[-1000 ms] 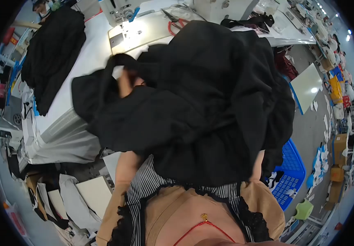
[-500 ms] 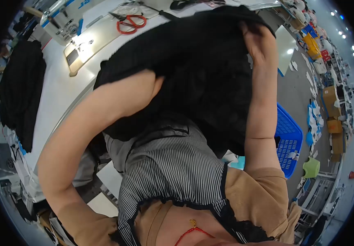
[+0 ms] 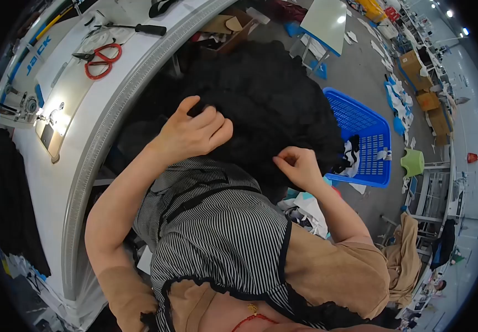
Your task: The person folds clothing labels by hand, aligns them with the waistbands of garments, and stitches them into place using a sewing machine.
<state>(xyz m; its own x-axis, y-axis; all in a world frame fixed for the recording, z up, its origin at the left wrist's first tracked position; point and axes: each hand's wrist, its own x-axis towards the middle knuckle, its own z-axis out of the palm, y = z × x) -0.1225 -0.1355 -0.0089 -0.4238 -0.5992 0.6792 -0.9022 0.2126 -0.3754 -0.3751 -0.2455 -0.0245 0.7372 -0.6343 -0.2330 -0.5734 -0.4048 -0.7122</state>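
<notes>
A large bunched piece of black cloth (image 3: 261, 94) lies over my lap and hangs past the table's edge; its exact kind does not show. My left hand (image 3: 195, 133) is at its near left part, fingers curled into the cloth and one finger raised. On the near right part, my right hand (image 3: 302, 166) pinches the cloth between thumb and fingers. The fingertips of both hands are partly hidden against the dark folds.
To my left is a white sewing table (image 3: 84, 127) with red-handled scissors (image 3: 103, 62), a black-handled screwdriver (image 3: 149, 29) and a lit sewing machine plate (image 3: 53, 133). More black fabric (image 3: 9, 205) hangs at far left. A blue basket (image 3: 374, 149) stands right, near a green stool (image 3: 413, 162).
The black cloth has come down from above the table onto my lap. Both hands have moved lower and nearer each other. My view has turned to the right.
</notes>
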